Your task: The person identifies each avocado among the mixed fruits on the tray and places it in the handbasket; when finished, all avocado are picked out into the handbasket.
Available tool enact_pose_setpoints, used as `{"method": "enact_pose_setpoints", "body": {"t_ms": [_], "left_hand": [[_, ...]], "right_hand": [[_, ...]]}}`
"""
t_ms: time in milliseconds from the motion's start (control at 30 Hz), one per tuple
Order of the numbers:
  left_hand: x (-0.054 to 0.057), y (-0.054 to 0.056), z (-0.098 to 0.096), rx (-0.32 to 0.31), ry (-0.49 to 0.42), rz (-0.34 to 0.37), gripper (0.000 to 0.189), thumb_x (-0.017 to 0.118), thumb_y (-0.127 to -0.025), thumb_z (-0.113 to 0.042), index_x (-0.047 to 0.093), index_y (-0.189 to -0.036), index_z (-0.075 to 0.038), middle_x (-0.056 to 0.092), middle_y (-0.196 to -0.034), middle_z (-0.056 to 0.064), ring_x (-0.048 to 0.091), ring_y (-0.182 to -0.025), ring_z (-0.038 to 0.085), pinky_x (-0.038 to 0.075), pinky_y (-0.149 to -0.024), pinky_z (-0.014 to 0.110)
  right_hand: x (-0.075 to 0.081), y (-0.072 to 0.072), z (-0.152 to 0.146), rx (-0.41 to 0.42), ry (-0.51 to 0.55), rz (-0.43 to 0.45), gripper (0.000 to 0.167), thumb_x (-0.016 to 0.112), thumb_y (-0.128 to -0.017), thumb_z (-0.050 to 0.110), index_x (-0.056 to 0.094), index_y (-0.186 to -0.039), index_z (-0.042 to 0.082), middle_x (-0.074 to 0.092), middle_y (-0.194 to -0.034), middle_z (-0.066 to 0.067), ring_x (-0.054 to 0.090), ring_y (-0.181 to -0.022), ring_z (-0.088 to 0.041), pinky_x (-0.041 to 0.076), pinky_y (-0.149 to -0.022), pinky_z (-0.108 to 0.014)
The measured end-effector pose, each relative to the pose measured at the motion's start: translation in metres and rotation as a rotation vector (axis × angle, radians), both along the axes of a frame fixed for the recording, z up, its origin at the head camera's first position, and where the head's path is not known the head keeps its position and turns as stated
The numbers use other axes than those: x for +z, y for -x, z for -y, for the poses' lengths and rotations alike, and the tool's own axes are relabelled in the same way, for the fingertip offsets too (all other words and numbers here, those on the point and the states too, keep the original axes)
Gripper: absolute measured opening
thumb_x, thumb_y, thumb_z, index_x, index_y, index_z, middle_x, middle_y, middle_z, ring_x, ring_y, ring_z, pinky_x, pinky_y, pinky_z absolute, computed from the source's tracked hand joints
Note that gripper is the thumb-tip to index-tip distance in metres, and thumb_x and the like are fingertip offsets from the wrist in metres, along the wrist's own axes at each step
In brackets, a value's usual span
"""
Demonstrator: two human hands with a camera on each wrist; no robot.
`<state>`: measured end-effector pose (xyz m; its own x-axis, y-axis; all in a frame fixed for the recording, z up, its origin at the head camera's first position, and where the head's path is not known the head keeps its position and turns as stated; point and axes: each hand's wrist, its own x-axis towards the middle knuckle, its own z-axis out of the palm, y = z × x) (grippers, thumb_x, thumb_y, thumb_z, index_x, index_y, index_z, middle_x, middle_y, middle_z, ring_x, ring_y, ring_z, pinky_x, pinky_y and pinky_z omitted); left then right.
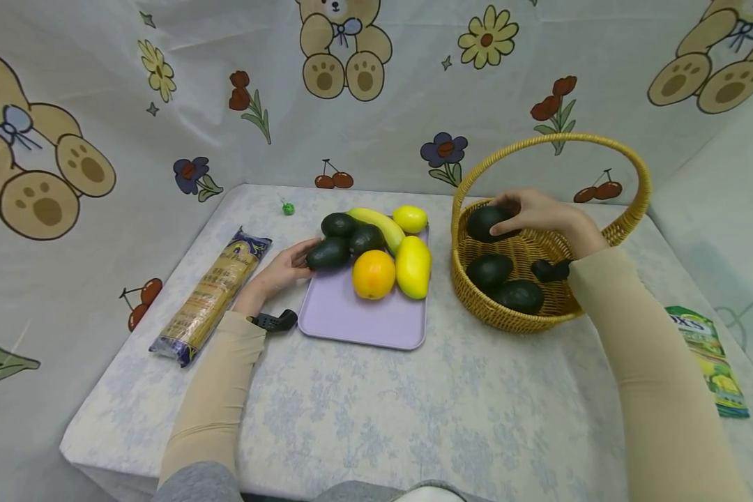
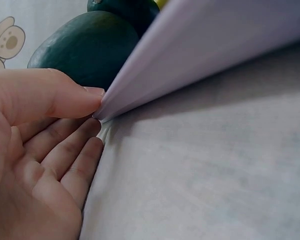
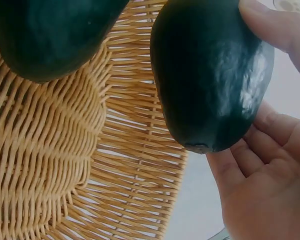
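My right hand [image 1: 539,213] grips a dark green avocado [image 3: 212,75] between thumb and fingers, at the far left part of a wicker basket [image 1: 470,296]. Two more avocados [image 1: 522,297] lie inside the basket. At the left rim of a lilac tray [image 1: 364,324], my left hand [image 1: 282,268] pinches the edge, thumb above and fingers below. Right beside that hand, an avocado [image 1: 329,254] rests on the tray with two others behind it. The tray also bears an orange [image 1: 374,275], a mango [image 1: 413,267], a banana [image 1: 383,226] and a lemon [image 1: 410,219].
A bag of spaghetti [image 1: 216,293] lies left of the tray. Near the back edge sits a small green object [image 1: 288,208]. On the right, past the arm, lies a green and yellow packet [image 1: 712,362]. The basket's tall handle [image 1: 555,139] arches above the right hand.
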<state>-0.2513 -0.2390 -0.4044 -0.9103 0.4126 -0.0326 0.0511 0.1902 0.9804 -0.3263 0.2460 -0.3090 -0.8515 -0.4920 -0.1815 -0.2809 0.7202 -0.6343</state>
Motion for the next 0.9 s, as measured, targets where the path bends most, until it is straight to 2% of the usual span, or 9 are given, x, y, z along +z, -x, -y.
{"method": "enact_pose_setpoints", "body": {"t_ms": [133, 200, 367, 433, 633, 900], "left_hand": [[-0.014, 0.008, 0.004, 0.006, -0.015, -0.008, 0.073, 0.053, -0.082, 0.019, 0.024, -0.147, 0.004, 0.021, -0.152, 0.019, 0.019, -0.139, 0.034, 0.020, -0.112, 0.043], [-0.015, 0.009, 0.005, 0.005, -0.006, -0.014, 0.073, 0.053, -0.082, 0.018, 0.024, -0.147, 0.004, 0.021, -0.152, 0.020, 0.019, -0.139, 0.034, 0.020, -0.112, 0.043], [-0.001, -0.001, 0.000, 0.001, 0.000, -0.003, 0.072, 0.053, -0.081, 0.019, 0.022, -0.145, 0.008, 0.019, -0.152, 0.023, 0.018, -0.138, 0.037, 0.019, -0.112, 0.045], [0.001, -0.002, -0.001, 0.001, -0.008, 0.003, 0.072, 0.053, -0.082, 0.019, 0.022, -0.146, 0.008, 0.019, -0.152, 0.022, 0.018, -0.138, 0.037, 0.019, -0.112, 0.044], [0.002, -0.003, -0.001, 0.003, 0.002, -0.004, 0.071, 0.054, -0.083, 0.017, 0.022, -0.146, 0.008, 0.020, -0.152, 0.022, 0.019, -0.138, 0.036, 0.020, -0.112, 0.044], [0.003, -0.003, -0.001, 0.000, -0.007, -0.002, 0.070, 0.053, -0.083, 0.017, 0.022, -0.145, 0.008, 0.019, -0.152, 0.022, 0.019, -0.138, 0.036, 0.020, -0.111, 0.045]], "right_hand": [[-0.003, 0.003, 0.003, 0.025, -0.032, -0.012, 0.066, 0.075, -0.081, 0.029, 0.047, -0.132, -0.001, 0.052, -0.125, -0.020, 0.049, -0.113, -0.034, 0.039, -0.095, -0.052], [-0.006, 0.005, 0.004, 0.044, -0.054, -0.019, 0.065, 0.075, -0.081, 0.029, 0.048, -0.132, -0.001, 0.051, -0.126, -0.019, 0.048, -0.114, -0.033, 0.039, -0.094, -0.052], [-0.014, 0.008, 0.007, 0.064, -0.085, -0.023, 0.063, 0.076, -0.080, 0.027, 0.050, -0.130, -0.001, 0.049, -0.127, -0.019, 0.047, -0.113, -0.034, 0.039, -0.093, -0.053], [-0.017, 0.008, 0.008, 0.068, -0.084, -0.014, 0.063, 0.076, -0.080, 0.027, 0.050, -0.130, -0.002, 0.049, -0.126, -0.020, 0.048, -0.112, -0.034, 0.039, -0.093, -0.053], [-0.022, 0.009, 0.009, 0.075, -0.075, 0.026, 0.063, 0.076, -0.080, 0.026, 0.050, -0.130, -0.002, 0.051, -0.125, -0.019, 0.048, -0.113, -0.035, 0.039, -0.094, -0.053], [-0.028, 0.012, 0.009, 0.093, -0.116, 0.019, 0.066, 0.077, -0.079, 0.027, 0.049, -0.131, -0.002, 0.048, -0.129, -0.021, 0.044, -0.119, -0.038, 0.036, -0.097, -0.056]]}}
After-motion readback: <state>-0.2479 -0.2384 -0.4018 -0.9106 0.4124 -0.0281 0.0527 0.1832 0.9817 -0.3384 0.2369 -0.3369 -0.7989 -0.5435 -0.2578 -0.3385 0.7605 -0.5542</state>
